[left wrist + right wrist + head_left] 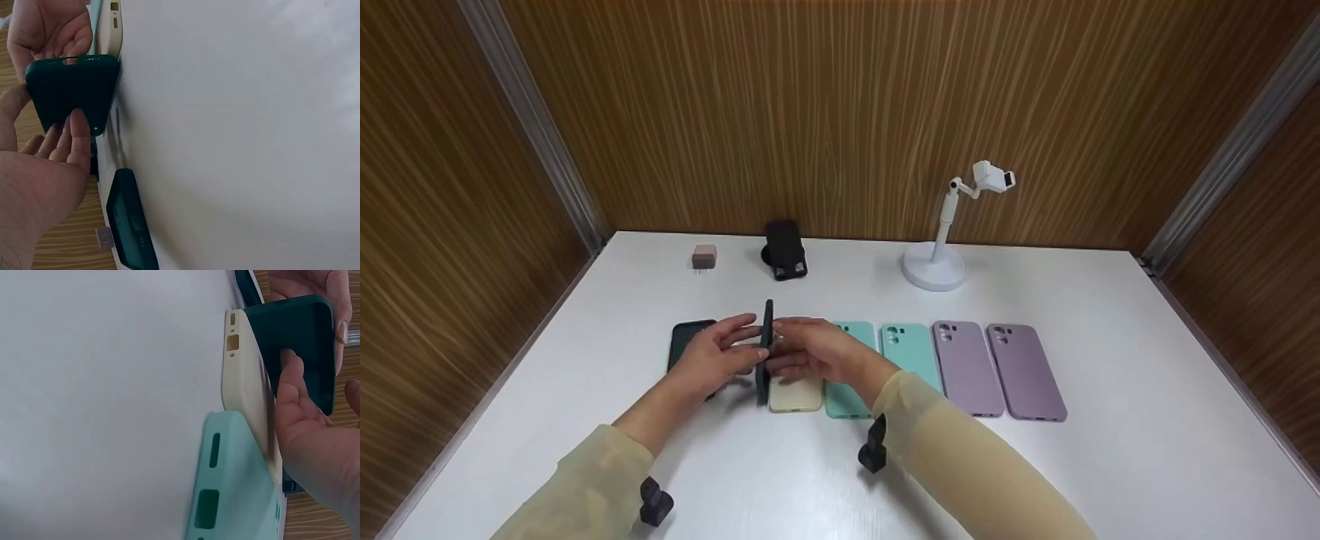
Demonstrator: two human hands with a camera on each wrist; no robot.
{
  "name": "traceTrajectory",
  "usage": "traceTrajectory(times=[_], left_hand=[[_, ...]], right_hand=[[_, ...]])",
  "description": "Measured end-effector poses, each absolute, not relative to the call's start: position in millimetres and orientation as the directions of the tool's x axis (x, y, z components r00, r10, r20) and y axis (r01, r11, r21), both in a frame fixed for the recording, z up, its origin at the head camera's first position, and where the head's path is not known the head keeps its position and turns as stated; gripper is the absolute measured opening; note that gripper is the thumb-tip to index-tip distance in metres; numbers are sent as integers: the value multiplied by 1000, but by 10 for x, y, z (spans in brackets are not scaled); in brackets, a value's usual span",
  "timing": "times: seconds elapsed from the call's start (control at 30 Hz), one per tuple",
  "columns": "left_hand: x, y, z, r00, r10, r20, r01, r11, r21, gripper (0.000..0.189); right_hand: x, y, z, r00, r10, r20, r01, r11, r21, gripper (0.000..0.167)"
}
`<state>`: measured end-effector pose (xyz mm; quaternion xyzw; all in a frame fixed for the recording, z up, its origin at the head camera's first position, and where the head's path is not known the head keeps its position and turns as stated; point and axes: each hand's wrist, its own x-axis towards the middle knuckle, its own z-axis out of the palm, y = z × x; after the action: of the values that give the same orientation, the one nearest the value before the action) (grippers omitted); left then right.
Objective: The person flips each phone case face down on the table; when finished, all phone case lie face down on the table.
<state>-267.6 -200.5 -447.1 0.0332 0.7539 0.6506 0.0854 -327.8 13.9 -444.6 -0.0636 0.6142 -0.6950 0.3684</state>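
Observation:
A dark green phone case [765,352] is held on edge above the table, its narrow side toward the head camera. My left hand [712,360] grips it from the left, thumb at the rim and fingers on its outer back, as the left wrist view shows. From the other side my right hand [825,349] holds it, bent fingers [291,365] touching the hollow inside. Another dark green case [132,225] lies on the table beneath the left hand, hollow side up. A cream phone case [242,360] lies just under the right hand, partly hidden by it.
To the right lie two mint cases [911,352] and two purple cases [969,375] in a row. Behind them stand a white desk stand [934,270], a black phone-shaped object [786,247] and a small pinkish charger plug [704,256]. Wood-grain panels [810,112] enclose the table.

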Motion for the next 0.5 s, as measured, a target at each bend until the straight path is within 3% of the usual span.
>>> traceTrajectory(times=[0.5], left_hand=[[-2641, -1913, -4578, -975, 191, -109, -69, 205, 976, 74]], right_hand=[[-3214, 188, -4465, -793, -493, -358, 404, 13, -914, 46]])
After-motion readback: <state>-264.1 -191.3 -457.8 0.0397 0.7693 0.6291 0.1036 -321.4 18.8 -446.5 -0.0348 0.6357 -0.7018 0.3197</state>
